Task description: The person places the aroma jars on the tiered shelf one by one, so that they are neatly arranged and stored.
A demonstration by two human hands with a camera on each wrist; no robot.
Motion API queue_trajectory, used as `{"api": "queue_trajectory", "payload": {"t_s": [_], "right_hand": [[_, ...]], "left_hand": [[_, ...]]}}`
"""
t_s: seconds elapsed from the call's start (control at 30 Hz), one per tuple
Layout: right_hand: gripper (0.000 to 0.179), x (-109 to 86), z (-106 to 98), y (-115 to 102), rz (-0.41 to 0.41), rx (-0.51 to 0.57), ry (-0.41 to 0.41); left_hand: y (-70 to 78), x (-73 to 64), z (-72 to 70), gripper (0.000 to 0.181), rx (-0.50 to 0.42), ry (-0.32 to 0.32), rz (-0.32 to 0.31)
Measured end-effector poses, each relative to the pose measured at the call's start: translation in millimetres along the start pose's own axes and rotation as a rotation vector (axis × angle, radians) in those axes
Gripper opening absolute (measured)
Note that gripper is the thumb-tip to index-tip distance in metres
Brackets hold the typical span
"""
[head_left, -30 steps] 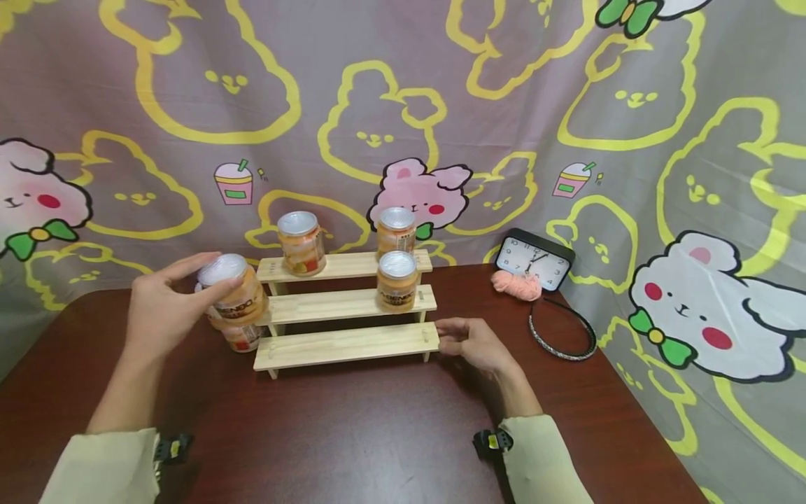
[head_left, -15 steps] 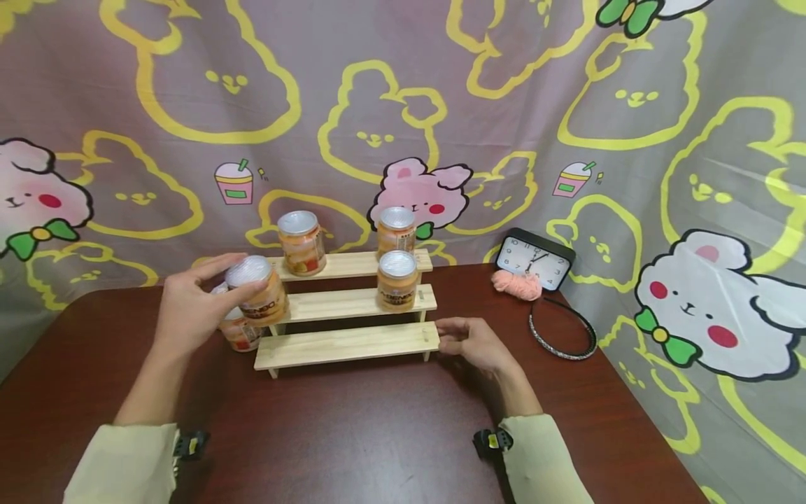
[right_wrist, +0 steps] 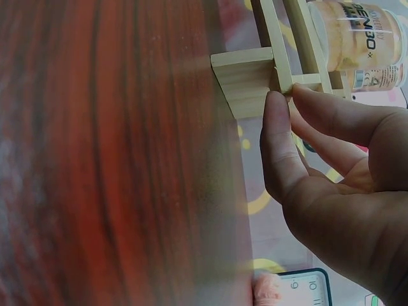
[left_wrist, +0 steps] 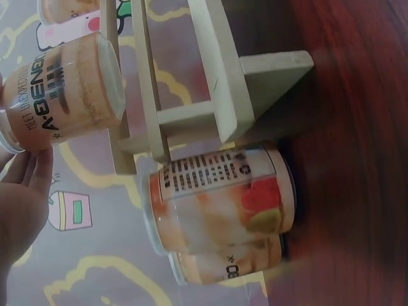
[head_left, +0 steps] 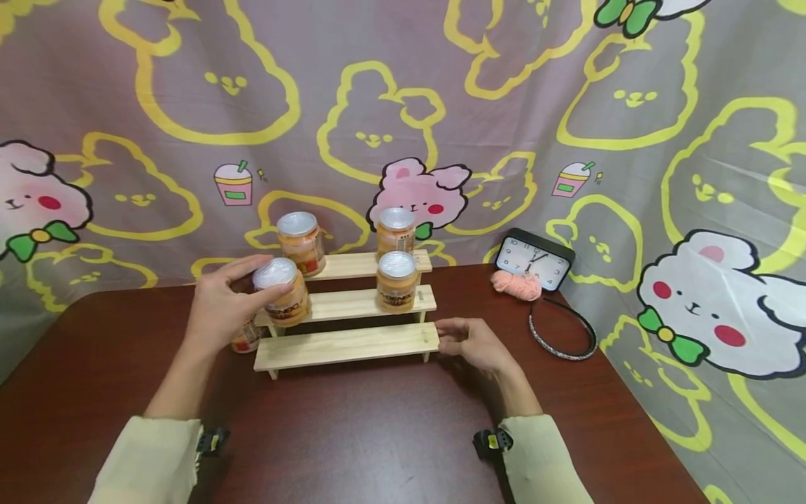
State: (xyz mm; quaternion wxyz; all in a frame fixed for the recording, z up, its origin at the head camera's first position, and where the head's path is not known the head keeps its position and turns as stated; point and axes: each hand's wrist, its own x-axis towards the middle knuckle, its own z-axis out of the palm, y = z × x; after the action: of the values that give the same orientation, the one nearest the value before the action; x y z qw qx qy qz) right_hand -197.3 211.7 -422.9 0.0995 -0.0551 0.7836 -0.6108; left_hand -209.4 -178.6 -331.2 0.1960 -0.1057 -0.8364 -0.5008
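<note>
My left hand [head_left: 220, 301] grips an orange-and-cream can [head_left: 288, 297] with a silvery lid between thumb and fingers. The can is upright at the left end of the middle tier of a three-step wooden rack [head_left: 346, 346], its base overlapping that board in the head view. With thumb and fingertips, my right hand [head_left: 475, 346] pinches the right end of the lowest board, plainly seen in the right wrist view. One matching can [head_left: 397, 283] stands on the middle tier's right side. Two more, a left can [head_left: 301, 245] and a right can [head_left: 397, 227], stand on the top tier.
Left of the rack, two cans stand on the brown table [head_left: 378, 434]; the nearer can [left_wrist: 217, 197] partly covers the farther can [left_wrist: 229, 261]. At right are a black-framed clock [head_left: 535, 259], pink yarn [head_left: 516, 285] and a headband [head_left: 562, 330]. A printed curtain [head_left: 352, 42] hangs behind.
My left hand has carried its can rightward from above the cans on the table to the left end of the middle tier. My right hand has stayed at the lowest board's end.
</note>
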Motion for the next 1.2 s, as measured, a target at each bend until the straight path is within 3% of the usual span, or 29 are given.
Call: {"api": "queue_trajectory", "payload": {"t_s": [0.23, 0.43, 0.7, 1.2], "right_hand": [[0.042, -0.3, 0, 0, 0.006, -0.004, 0.01], [0.042, -0.2, 1, -2, 0.006, -0.007, 0.008], [0.043, -0.4, 0, -2, -0.001, -0.001, -0.005], [0.042, 0.5, -1, 1, 0.011, -0.002, 0.002]], "left_hand": [[-1.7, 1.9, 11.2, 0.053, 0.003, -0.006, 0.068], [-3.0, 3.2, 19.6, 0.053, 0.046, 0.002, 0.079], [-2.1, 4.1, 30.0, 0.051, -0.025, 0.006, 0.096], [-5.5, 9.0, 38.8, 0.049, -0.014, 0.043, 0.125]]}}
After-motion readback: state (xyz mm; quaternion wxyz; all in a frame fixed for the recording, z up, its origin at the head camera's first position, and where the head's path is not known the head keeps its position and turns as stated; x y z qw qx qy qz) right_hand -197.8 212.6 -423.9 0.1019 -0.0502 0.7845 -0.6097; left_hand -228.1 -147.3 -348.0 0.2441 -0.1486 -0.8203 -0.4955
